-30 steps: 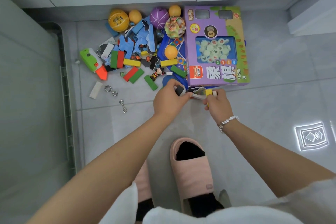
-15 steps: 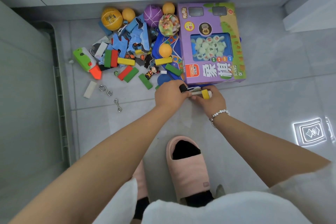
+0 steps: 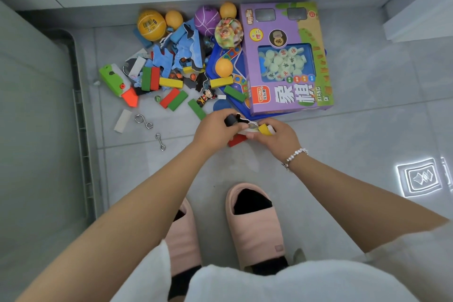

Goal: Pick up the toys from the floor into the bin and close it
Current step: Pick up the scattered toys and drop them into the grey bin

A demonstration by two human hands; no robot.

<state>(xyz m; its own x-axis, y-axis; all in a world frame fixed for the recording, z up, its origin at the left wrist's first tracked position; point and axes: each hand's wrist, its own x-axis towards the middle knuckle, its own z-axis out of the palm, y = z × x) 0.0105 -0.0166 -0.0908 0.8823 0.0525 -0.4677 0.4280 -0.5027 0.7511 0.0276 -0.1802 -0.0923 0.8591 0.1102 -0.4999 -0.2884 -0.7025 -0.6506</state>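
Toys [image 3: 196, 66] lie heaped on the floor beside the purple game box [image 3: 286, 56]. Both arms reach down; left hand [image 3: 215, 130] curls around a black piece [image 3: 230, 119], right hand [image 3: 277, 136] pinches a yellow block [image 3: 264, 129].

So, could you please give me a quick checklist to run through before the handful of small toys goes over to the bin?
1. Left hand grips a black piece: ok.
2. Right hand grips a yellow block: ok.
3. Red block under the hands is secured: cannot tell.
4. Bin at the left is open: cannot tell, only its rim shows.
5. Floor cleared of toys: not ok, purple game box, balls and blocks remain.
6. Metal hooks lie on the floor between hands and bin: not ok.
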